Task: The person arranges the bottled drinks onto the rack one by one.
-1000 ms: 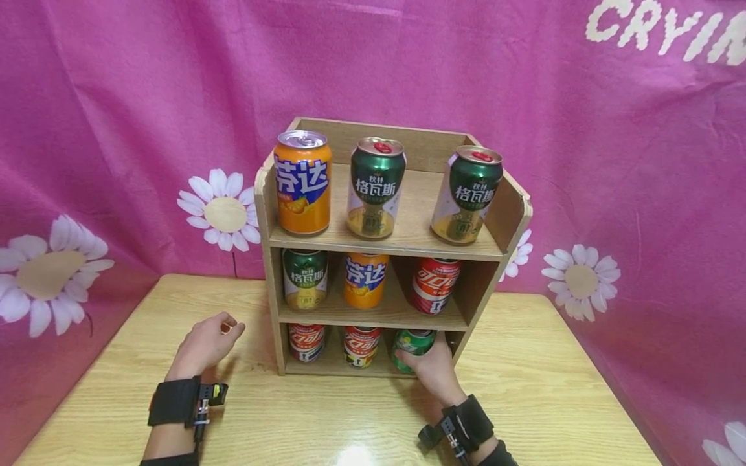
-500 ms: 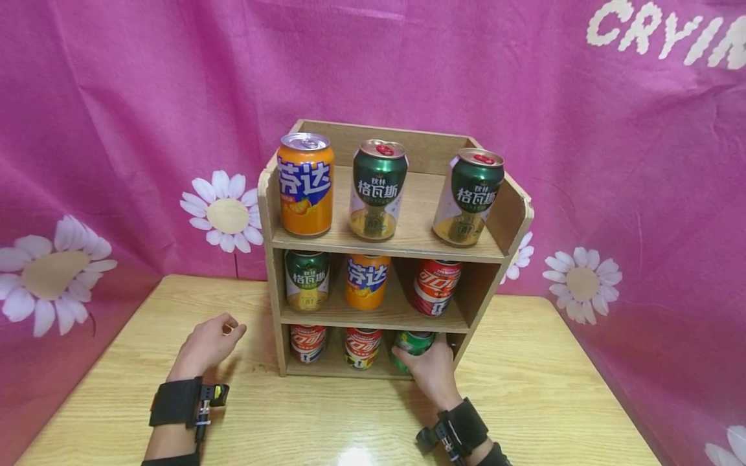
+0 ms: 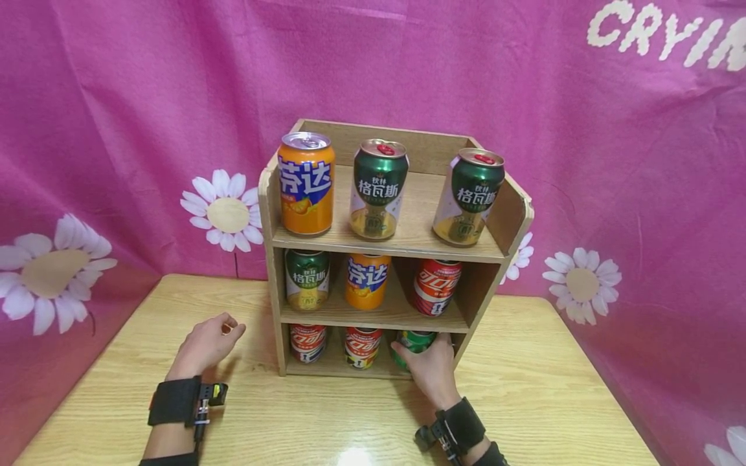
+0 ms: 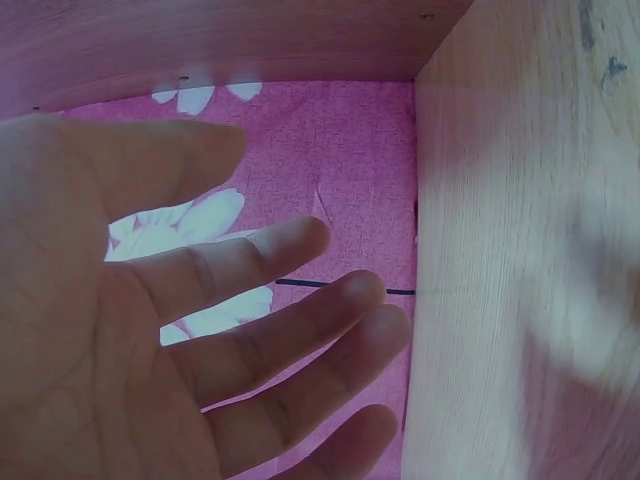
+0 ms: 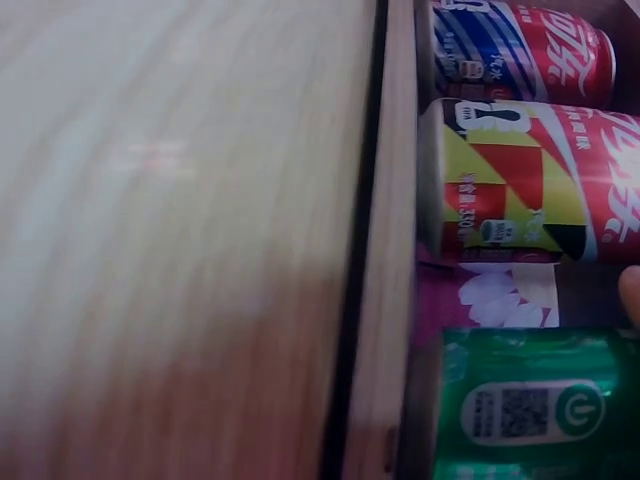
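Note:
In the head view, my right hand [image 3: 432, 370] is at the bottom shelf, around a green soda can [image 3: 415, 341] in the right spot. The thumb is spread to the can's left; the other fingers reach along its right side and are partly hidden. The right wrist view shows a thumb tip [image 5: 630, 295] slightly apart from the green can [image 5: 530, 400]. Two red cola cans, one on the left [image 3: 307, 343] and one in the middle [image 3: 362, 348], stand on the same shelf. My left hand [image 3: 208, 342] hovers left of the wooden shelf [image 3: 373, 316], fingers loosely bent, holding nothing.
The top shelf bears an orange soda can [image 3: 305, 184] and two green-and-gold kvass cans [image 3: 377, 188]. On the middle shelf are another kvass can [image 3: 307, 278], an orange can [image 3: 366, 279] and a red can [image 3: 437, 286]. A pink flowered cloth [image 3: 373, 65] hangs behind the table [image 3: 291, 421].
The right thumb has lifted and spread a little left on the green can, and the right wrist has shifted slightly left. The left hand has hardly moved. The view has tilted slightly.

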Action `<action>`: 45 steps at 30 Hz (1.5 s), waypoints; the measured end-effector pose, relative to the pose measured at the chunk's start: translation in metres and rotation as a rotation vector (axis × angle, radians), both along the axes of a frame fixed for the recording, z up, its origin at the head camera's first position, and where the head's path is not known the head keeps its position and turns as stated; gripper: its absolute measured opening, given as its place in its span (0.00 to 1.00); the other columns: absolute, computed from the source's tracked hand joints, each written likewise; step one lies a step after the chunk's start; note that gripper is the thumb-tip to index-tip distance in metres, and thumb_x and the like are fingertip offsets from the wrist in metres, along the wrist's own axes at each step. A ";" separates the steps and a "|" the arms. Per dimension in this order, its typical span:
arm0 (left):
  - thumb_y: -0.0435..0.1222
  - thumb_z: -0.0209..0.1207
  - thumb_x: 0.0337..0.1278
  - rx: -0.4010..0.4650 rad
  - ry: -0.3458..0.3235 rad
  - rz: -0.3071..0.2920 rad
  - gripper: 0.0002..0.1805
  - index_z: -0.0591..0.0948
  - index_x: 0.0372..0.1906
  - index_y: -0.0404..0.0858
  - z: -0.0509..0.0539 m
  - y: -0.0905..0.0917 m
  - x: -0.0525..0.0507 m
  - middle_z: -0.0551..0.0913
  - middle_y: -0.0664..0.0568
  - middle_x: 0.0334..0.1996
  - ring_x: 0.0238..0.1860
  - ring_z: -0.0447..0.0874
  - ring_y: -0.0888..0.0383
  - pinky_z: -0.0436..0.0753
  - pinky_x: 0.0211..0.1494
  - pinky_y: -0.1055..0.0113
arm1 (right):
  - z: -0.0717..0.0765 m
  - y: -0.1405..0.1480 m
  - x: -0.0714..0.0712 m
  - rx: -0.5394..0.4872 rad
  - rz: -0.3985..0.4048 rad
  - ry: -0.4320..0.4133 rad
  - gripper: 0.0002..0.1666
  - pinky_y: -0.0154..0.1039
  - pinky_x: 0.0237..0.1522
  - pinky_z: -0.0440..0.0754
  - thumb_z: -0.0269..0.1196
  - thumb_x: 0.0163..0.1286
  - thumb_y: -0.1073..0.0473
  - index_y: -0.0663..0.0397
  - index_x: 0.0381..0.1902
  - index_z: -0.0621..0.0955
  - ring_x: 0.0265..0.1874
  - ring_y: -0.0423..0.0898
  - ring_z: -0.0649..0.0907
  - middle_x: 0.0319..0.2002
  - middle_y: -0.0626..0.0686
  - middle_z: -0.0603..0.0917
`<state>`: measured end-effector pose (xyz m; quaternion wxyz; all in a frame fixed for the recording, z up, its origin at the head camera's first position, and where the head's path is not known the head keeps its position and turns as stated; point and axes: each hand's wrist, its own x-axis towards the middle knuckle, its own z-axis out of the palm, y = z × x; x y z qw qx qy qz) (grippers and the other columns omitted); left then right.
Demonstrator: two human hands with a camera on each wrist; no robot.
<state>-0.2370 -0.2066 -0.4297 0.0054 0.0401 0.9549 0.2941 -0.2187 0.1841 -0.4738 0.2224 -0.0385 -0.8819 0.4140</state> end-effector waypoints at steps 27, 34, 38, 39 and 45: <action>0.43 0.50 0.65 0.003 0.010 -0.042 0.18 0.76 0.45 0.30 0.000 0.001 -0.001 0.79 0.31 0.44 0.45 0.78 0.36 0.76 0.42 0.47 | 0.008 0.014 -0.003 -0.061 0.187 -0.117 0.42 0.51 0.51 0.75 0.71 0.57 0.55 0.61 0.62 0.61 0.48 0.55 0.78 0.49 0.60 0.75; 0.43 0.51 0.65 0.014 0.012 -0.037 0.18 0.77 0.44 0.31 -0.001 0.002 0.001 0.81 0.35 0.40 0.41 0.79 0.40 0.76 0.40 0.49 | 0.010 0.008 0.002 0.014 0.150 -0.038 0.43 0.51 0.49 0.76 0.72 0.54 0.56 0.63 0.61 0.62 0.47 0.56 0.78 0.48 0.62 0.75; 0.43 0.51 0.65 0.015 0.018 -0.038 0.17 0.77 0.43 0.31 -0.001 0.001 0.001 0.81 0.35 0.39 0.40 0.79 0.41 0.76 0.39 0.49 | 0.008 0.002 0.003 0.049 0.081 0.029 0.45 0.51 0.45 0.77 0.74 0.51 0.53 0.63 0.59 0.63 0.44 0.56 0.78 0.47 0.63 0.74; 0.43 0.51 0.65 0.017 0.019 -0.039 0.17 0.77 0.43 0.31 -0.001 0.002 0.001 0.81 0.35 0.39 0.39 0.79 0.42 0.76 0.38 0.50 | 0.007 0.002 0.002 0.059 0.068 0.031 0.45 0.51 0.44 0.77 0.74 0.51 0.52 0.62 0.60 0.63 0.44 0.56 0.78 0.47 0.63 0.74; 0.43 0.51 0.65 0.012 0.024 -0.047 0.18 0.76 0.44 0.30 -0.001 0.001 0.000 0.80 0.33 0.41 0.41 0.79 0.39 0.76 0.40 0.49 | 0.004 0.005 -0.001 0.087 0.075 -0.008 0.44 0.52 0.44 0.77 0.72 0.54 0.50 0.64 0.59 0.63 0.44 0.57 0.79 0.46 0.63 0.75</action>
